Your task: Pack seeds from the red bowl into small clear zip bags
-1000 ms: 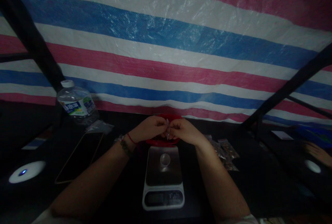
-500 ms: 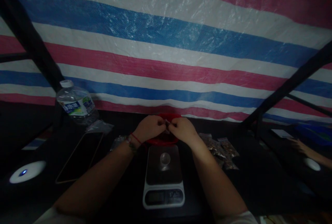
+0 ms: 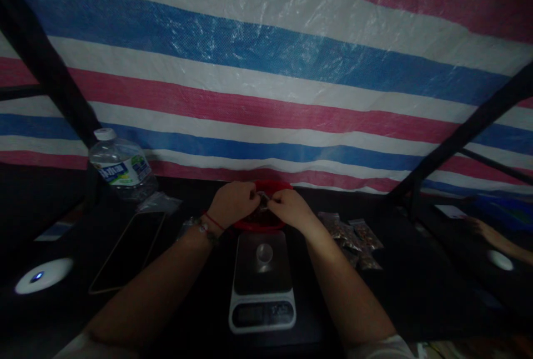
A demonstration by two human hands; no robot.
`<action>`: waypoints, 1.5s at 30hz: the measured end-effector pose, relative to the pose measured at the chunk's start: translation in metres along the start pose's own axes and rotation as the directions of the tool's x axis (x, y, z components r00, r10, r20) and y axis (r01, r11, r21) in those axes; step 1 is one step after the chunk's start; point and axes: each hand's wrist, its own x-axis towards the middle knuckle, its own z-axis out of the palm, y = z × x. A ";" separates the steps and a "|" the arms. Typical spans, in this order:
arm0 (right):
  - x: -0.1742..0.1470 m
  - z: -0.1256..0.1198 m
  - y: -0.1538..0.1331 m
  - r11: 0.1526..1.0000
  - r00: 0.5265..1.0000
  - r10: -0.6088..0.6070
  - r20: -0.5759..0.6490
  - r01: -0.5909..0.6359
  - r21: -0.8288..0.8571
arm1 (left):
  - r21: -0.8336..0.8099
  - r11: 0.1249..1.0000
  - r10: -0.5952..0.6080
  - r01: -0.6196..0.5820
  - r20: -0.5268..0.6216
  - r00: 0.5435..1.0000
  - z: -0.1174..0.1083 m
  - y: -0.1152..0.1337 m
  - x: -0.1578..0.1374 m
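Over a red basin (image 3: 272, 185), my left hand (image 3: 236, 202) and my right hand (image 3: 291, 209) pinch opposite sides of a small clear plastic bag (image 3: 264, 201). The bag's mouth seems spread between the fingertips; its contents are too dark to make out. Just in front of the basin is a digital kitchen scale (image 3: 262, 312) with a white body and dark plate. A small clear round cup (image 3: 264, 254) stands on that plate. To the right of my right forearm lie several filled clear bags (image 3: 352, 236) of brownish bits.
At left are a large plastic bottle (image 3: 122, 167), empty-looking plastic bags (image 3: 160, 202), a dark phone (image 3: 129, 251) and a white oval device (image 3: 44, 276). Another person's hand (image 3: 487, 234) is at far right near a white object (image 3: 499, 260). Behind hangs a striped tarp (image 3: 266, 109).
My hands have drawn slightly apart, and the plastic bag between them looks wider. Both hands remain above the red basin; the scale and cup stay in place.
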 end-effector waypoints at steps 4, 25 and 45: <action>0.002 -0.005 0.011 0.991 0.998 -0.052 0.031 0.048 0.122 | 0.005 1.000 0.027 -0.027 -0.070 0.997 -0.006 -0.006 0.000; 0.014 -0.004 0.044 0.887 0.979 -0.141 0.144 0.061 0.457 | -0.499 0.862 0.005 -0.087 -0.163 0.987 -0.016 -0.020 0.008; 0.010 -0.020 0.068 0.922 0.998 0.009 0.065 -0.033 0.385 | -0.678 0.735 0.002 0.030 0.047 0.999 0.023 -0.027 0.020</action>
